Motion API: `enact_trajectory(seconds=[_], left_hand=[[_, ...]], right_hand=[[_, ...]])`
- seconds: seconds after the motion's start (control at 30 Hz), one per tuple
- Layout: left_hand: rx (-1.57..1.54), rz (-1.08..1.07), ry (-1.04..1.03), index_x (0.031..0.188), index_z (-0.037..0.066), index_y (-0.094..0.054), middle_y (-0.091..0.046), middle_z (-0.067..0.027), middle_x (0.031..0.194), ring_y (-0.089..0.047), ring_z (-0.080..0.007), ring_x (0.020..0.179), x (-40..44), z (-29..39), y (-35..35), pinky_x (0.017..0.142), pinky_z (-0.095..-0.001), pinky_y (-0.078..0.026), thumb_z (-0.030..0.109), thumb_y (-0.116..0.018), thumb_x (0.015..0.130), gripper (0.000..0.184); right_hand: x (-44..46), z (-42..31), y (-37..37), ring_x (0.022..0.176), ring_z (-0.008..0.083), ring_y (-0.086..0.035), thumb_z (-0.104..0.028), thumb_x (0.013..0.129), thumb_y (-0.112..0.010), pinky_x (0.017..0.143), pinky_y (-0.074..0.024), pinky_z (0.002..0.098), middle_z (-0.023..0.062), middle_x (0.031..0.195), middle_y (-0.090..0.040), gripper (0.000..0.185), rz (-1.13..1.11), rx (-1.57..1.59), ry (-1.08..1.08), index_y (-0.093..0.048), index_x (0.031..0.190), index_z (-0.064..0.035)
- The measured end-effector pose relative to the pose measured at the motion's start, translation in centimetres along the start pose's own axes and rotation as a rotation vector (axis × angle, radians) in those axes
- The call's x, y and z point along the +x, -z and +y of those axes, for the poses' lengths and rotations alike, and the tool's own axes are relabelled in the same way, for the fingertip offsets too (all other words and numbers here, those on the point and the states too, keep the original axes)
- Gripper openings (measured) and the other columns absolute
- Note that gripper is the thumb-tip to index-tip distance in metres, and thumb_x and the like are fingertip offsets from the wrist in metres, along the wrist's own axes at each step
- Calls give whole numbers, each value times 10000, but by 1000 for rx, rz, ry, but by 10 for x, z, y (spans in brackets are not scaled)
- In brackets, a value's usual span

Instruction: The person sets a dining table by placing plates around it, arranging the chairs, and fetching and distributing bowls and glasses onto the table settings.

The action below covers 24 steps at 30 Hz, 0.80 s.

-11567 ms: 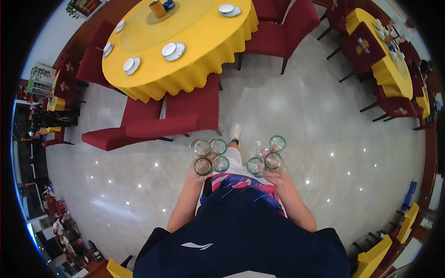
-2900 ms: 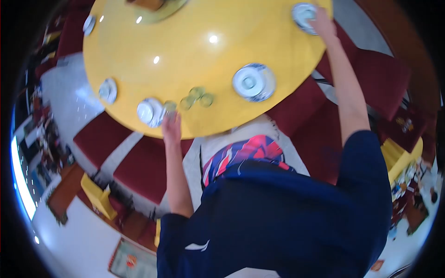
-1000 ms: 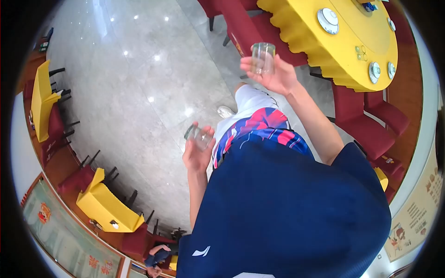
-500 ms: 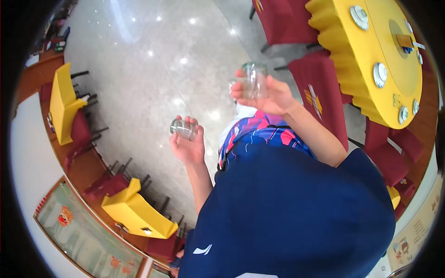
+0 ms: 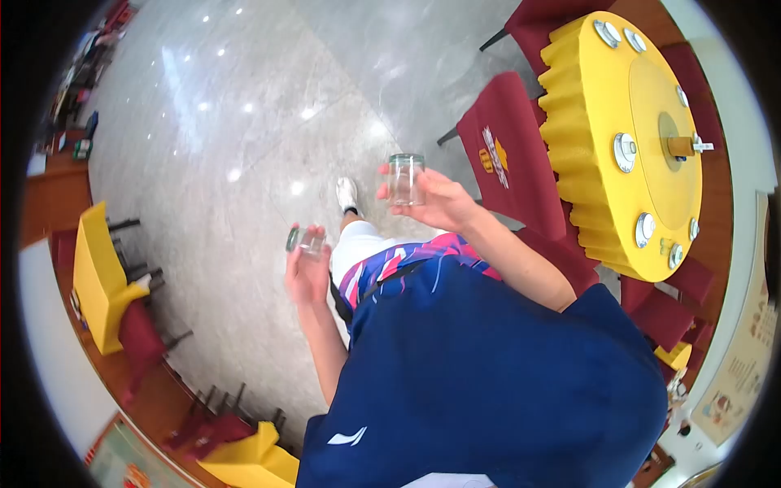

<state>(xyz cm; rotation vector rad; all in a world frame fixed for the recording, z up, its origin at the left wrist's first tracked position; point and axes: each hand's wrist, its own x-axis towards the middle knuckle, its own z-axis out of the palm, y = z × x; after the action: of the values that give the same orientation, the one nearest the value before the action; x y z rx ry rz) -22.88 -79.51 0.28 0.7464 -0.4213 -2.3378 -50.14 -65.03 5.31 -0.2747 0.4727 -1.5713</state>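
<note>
My left hand point(image 5: 309, 279) is closed around a small clear glass point(image 5: 306, 239), which lies tilted on its side with its greenish end toward the left. My right hand point(image 5: 443, 201), farther to the right, grips a second clear drinking glass point(image 5: 406, 180) that looks upright. Fingertips of the right hand show on the far side of that glass. Both glasses look see-through, and the two hands are apart, held in front of my body above the floor.
On the right stands a round table point(image 5: 594, 154) with a yellow cloth, set with several dishes point(image 5: 625, 152). A maroon-covered chair point(image 5: 508, 150) is beside it. Yellow-covered tables point(image 5: 99, 281) and maroon chairs line the left. My white shoe point(image 5: 346, 193) is on the grey tiled floor point(image 5: 244, 163).
The view has shifted: the round table and the left-hand tables now sit lower in it. My white shoe has come into sight ahead of my body. Both hands still hold their glasses.
</note>
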Motion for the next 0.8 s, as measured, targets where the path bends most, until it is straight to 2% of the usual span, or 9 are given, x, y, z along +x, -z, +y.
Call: enact_trajectory(seconds=[0.13,0.17,0.3,0.43,0.57,0.6,0.63,0.7,0.8], left_hand=[[6,-182,206,1373,83,-425,-566,-152,1244,-532,-289,1180,150,46,-67,915,-399,-483,209,-519,979,424],[-11,-237,288,1372,86,-434,-555,-152,1252,-496,-290,1212,188,52,-85,897,-386,-480,216,-514,984,417],[185,-373,548,1397,86,-402,-573,-150,1241,-529,-300,1203,318,60,-160,913,-395,-498,193,-565,960,478],[434,-524,737,1381,62,-418,-573,-165,1236,-539,-314,1188,434,17,-237,903,-401,-490,188,-589,943,487],[469,-518,864,1437,25,-354,-586,-177,1227,-555,-309,1169,521,-56,-313,909,-403,-493,225,-597,942,586],[491,-518,879,1437,25,-354,-586,-177,1227,-555,-309,1169,538,-66,-328,909,-403,-493,225,-597,942,586],[493,-529,931,1442,23,-343,-579,-178,1238,-549,-314,1179,555,-79,-347,931,-407,-480,215,-589,946,586],[513,-557,997,1448,20,-333,-571,-179,1248,-542,-319,1188,592,-102,-394,952,-412,-467,205,-582,950,587],[521,-604,1061,1459,12,-314,-569,-185,1250,-541,-313,1191,642,-133,-462,963,-414,-466,219,-583,952,610]], right_hand=[[73,-64,-11,1207,248,-527,-356,899,-660,980,-433,384,164,1294,-547,662,204,24,257,-393,1410,-32],[84,-87,-6,1205,241,-531,-346,888,-680,983,-434,382,156,1294,-550,661,276,24,324,-405,1403,-37],[87,-154,22,1203,243,-539,-298,874,-711,986,-440,380,139,1271,-560,652,332,-84,531,-419,1391,-29],[89,-193,73,1106,234,-609,-290,832,-756,960,-474,374,121,1200,-612,731,531,-6,745,-387,1410,-36],[120,-248,140,1131,256,-599,-209,854,-726,992,-460,391,143,1158,-624,618,645,119,895,-424,1365,-39],[132,-269,158,1141,271,-595,-145,870,-693,991,-457,392,157,1148,-622,524,634,176,967,-449,1323,-41],[138,-298,174,1141,271,-595,-145,870,-693,991,-457,392,157,1148,-622,524,637,188,982,-449,1323,-41],[148,-364,204,1144,283,-592,-98,883,-662,994,-455,397,159,1142,-621,456,793,161,1019,-463,1290,-42],[142,-477,234,1127,237,-599,-132,910,-646,924,-477,341,134,1150,-622,372,930,61,1116,-489,1235,-38]])
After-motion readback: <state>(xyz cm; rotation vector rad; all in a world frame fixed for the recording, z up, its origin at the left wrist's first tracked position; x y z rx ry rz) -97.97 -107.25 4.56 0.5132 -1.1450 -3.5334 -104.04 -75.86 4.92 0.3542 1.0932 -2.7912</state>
